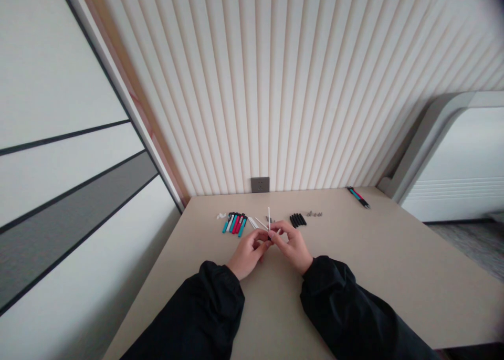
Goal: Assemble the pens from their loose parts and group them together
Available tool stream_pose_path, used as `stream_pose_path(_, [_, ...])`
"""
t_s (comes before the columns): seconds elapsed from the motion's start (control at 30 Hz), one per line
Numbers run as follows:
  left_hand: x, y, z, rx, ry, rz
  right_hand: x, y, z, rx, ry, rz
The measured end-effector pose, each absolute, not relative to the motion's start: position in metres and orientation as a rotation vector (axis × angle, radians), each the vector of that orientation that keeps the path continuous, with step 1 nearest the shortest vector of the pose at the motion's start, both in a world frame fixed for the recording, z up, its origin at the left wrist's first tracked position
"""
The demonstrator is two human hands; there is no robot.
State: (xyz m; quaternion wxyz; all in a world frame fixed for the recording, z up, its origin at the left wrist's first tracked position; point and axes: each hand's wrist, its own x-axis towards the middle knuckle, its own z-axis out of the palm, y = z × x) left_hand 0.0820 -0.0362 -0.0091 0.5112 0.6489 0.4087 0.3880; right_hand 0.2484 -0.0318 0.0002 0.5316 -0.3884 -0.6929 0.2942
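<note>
Both hands meet above the middle of the surface, toward its far edge. The left hand [248,252] and right hand [292,246] have their fingers pinched together on a thin white pen refill [269,216] that stands upright, with a small dark piece at its foot. It looks light, slim and bendable, so best held low near the base. Toward the far edge lie coloured pen barrels [234,223], black pen parts [298,220] and small springs [314,213]; assembled pens [358,196] sit at the far right corner.
</note>
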Motion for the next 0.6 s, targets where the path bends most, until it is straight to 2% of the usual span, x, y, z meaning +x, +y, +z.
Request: stream_pose_path(0.6, [0.0805, -0.0373, -0.0076, 1.592, 1.041, 0.927, 0.2476, -0.0316, 0.0014, -1.005, -1.622, 0.663])
